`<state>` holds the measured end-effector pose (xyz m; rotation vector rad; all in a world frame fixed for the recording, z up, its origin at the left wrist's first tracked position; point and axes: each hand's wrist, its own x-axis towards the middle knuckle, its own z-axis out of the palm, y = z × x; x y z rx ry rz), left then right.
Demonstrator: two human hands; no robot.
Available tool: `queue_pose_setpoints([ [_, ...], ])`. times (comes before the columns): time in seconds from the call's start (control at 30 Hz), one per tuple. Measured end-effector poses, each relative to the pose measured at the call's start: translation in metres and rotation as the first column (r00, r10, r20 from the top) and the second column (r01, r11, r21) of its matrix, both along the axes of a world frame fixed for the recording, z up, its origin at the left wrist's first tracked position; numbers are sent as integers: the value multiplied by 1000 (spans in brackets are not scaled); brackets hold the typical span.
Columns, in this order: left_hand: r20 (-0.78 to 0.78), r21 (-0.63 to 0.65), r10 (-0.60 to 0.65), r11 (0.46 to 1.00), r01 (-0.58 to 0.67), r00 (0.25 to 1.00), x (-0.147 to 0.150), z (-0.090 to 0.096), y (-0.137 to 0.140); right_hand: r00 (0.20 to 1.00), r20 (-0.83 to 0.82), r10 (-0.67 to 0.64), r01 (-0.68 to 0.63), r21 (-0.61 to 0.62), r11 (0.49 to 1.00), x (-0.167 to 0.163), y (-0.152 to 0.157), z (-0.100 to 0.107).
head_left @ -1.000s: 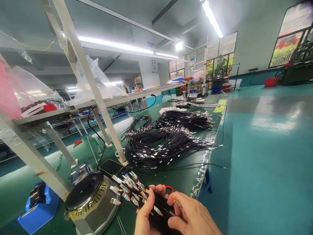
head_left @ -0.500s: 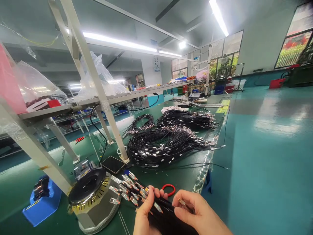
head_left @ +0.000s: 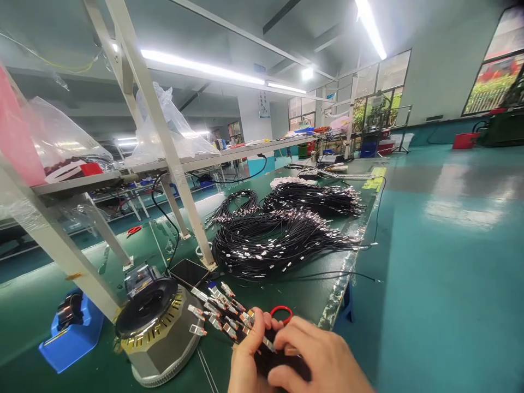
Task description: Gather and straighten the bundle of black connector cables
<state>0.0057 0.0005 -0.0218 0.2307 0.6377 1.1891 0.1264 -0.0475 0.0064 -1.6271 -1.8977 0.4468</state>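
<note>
Over a green desk (head_left: 311,297), the left hand (head_left: 248,352) had its fingers wrapped round bundled black cables (head_left: 230,330), the right hand (head_left: 325,355) bent over them, its fingers' grip unclear.

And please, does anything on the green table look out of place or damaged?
Yes, two things. One black cable trails away beside the large coiled bundle, its end sticking out past the green table. The table's right edge also looks worn, with pale, patchy marks.
</note>
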Motion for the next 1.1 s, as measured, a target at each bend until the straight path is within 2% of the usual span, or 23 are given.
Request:
queue_pose_setpoints([
  [0.17, 48, -47, 1, 999, 2, 999, -2, 7, -8, 999, 38, 2, -3, 30, 1000, -15, 6, -10],
  [0.33, 99, 22, -72, 997, 70, 992, -8, 0, -8, 998, 47, 45, -52, 158, 986, -9, 2, -23],
  [0.43, 118, 75, -113, 992, 105, 987, -10, -5, -11, 998, 39, 40, -45, 147, 988, -7, 1, -20],
  [0.47, 117, 89, -119, 990, 109, 986, -11, -5, -12, 999, -17, 49, -47, 107, 993, -7, 1, -16],
  [0.53, 91, 86, -114, 991, 107, 989, -10, -4, -16, 969, -233, 80, -85, -11, 996, -8, 4, -6],
  [0.6, 59, 59, -78, 995, 75, 995, -8, -1, -17, 881, -465, 87, -139, -80, 987, -10, 7, 4],
  [0.67, 38, 36, -28, 999, 26, 999, -6, 0, -17, 804, -591, 64, -150, -98, 984, -11, 11, 9],
  [0.8, -16, 57, 52, 997, -51, 999, -2, -4, -13, 714, -700, 4, -107, -103, 989, -10, 14, 13],
  [0.87, -52, 64, 71, 996, -68, 996, -1, -7, -12, 709, -705, 21, -106, -77, 991, -9, 13, 15],
  [1.0, -75, 52, 22, 998, -18, 997, 0, -11, -18, 734, -677, 57, -92, -15, 996, -14, 15, 15],
  [1.1, -58, 111, 10, 994, -4, 998, 2, -10, -23, 669, -742, 49, -77, -4, 997, -19, 20, 6],
])
